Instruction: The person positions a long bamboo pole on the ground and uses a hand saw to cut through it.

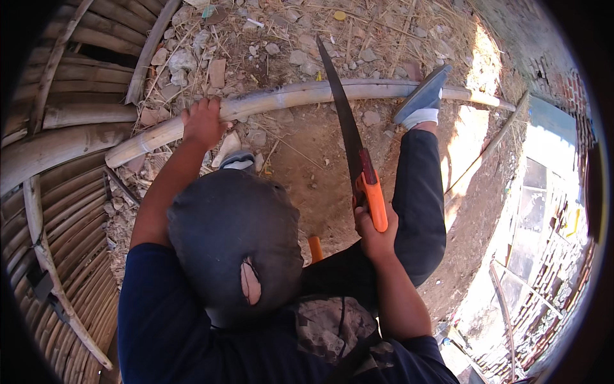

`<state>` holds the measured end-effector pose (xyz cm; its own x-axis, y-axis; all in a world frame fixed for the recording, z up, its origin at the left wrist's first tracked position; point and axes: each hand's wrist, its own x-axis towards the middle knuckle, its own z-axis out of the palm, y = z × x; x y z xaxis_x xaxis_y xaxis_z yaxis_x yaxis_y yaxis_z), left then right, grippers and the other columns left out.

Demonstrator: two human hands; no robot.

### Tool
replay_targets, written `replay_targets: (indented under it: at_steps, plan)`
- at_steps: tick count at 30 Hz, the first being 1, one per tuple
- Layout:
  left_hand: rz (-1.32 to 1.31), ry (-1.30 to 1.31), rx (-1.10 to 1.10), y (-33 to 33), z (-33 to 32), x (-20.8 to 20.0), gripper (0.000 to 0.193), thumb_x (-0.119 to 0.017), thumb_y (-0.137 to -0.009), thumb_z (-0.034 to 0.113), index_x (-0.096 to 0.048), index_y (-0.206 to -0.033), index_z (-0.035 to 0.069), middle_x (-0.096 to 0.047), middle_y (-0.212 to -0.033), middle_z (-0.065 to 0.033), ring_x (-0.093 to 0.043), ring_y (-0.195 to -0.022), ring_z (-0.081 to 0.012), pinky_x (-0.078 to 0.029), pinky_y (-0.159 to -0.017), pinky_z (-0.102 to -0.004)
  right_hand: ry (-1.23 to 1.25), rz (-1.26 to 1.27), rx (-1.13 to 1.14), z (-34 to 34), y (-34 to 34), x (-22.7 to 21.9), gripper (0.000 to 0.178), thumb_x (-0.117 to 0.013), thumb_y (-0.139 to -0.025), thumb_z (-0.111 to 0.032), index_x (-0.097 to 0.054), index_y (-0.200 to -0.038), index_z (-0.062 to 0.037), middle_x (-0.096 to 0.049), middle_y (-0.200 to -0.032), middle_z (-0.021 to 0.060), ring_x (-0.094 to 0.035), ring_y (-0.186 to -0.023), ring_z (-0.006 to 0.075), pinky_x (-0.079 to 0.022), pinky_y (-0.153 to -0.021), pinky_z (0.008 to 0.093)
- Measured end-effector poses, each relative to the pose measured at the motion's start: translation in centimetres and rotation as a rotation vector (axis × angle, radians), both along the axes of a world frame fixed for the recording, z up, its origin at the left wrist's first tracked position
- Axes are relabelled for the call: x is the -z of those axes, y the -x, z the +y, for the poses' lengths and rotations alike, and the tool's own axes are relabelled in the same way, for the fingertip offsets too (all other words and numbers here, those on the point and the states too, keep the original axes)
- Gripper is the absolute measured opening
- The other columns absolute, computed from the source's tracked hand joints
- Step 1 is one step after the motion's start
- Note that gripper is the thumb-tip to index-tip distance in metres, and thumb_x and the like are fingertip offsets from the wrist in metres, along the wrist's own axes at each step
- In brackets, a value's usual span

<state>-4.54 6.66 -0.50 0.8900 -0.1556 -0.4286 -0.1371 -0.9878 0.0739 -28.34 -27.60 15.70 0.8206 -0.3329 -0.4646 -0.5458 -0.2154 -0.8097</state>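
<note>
Bamboo pole (281, 99) across upper middle, pinned by left hand (203, 121) gripping it and a shoe (423, 96). Right hand (376, 233) clamped on orange saw handle; blade (342, 112) meeting pole. Cut depth unclear; pole apparently unsevered.

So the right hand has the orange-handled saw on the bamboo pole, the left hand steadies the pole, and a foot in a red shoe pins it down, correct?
Not quite: the head view shows the shoe is grey-blue, not red. The rest holds: the right hand grips the orange-handled saw on the long pale bamboo pole, and the left hand steadies it.
</note>
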Motion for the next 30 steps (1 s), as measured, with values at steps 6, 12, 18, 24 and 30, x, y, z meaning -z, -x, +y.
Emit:
replay_targets:
  at_steps: [6,12,18,24,30]
  plan:
    - [-0.069,0.019,0.019,0.3,0.5,0.9,0.078,-0.074,-0.092,0.045,-0.039,-0.155,0.015,-0.048,-0.149,-0.0128,-0.043,-0.141,-0.0348,-0.025,-0.117,-0.06,-0.06,-0.011,0.01,0.8,1.6,-0.2,0.01,-0.066,-0.093,-0.006,-0.061,-0.099,0.0,-0.059,-0.077,-0.0009,-0.057,-0.068,0.0074,-0.048,-0.063,0.0263]
    - [-0.055,0.02,0.003,0.2,0.3,0.6,0.077,-0.075,-0.091,0.045,-0.042,-0.153,0.015,-0.049,-0.147,-0.0124,-0.044,-0.14,-0.0347,-0.025,-0.117,-0.0597,-0.196,-0.026,0.109,0.6,1.1,-0.9,0.007,-0.065,-0.092,-0.005,-0.059,-0.093,-0.0023,-0.058,-0.074,-0.0002,-0.054,-0.061,0.007,-0.045,-0.058,0.0255]
    - [-0.096,0.008,0.021,0.4,0.4,1.1,0.076,-0.075,-0.091,0.045,-0.042,-0.153,0.015,-0.05,-0.145,-0.012,-0.044,-0.139,-0.0344,-0.025,-0.117,-0.0592,-0.167,0.01,0.104,-0.2,2.5,-2.2,0.009,-0.066,-0.091,-0.005,-0.058,-0.093,-0.0034,-0.057,-0.072,-0.0008,-0.052,-0.059,0.0066,-0.044,-0.056,0.0249]
    - [-0.085,0.023,0.017,0.3,0.5,1.0,0.076,-0.075,-0.091,0.045,-0.041,-0.153,0.016,-0.05,-0.146,-0.0119,-0.045,-0.138,-0.0341,-0.026,-0.116,-0.0591,-0.123,0.014,0.096,0.2,2.1,-3.4,0.009,-0.067,-0.092,-0.006,-0.058,-0.093,-0.0039,-0.057,-0.072,-0.0019,-0.053,-0.059,0.0065,-0.044,-0.056,0.0249]
    - [-0.062,0.015,0.01,0.2,0.4,0.7,0.076,-0.075,-0.091,0.046,-0.042,-0.153,0.016,-0.05,-0.146,-0.0118,-0.045,-0.138,-0.034,-0.026,-0.116,-0.0593,-0.176,0.038,0.125,0.9,0.2,-3.0,0.01,-0.067,-0.094,-0.009,-0.058,-0.094,-0.0039,-0.058,-0.073,-0.0017,-0.053,-0.061,0.0059,-0.044,-0.058,0.0236]
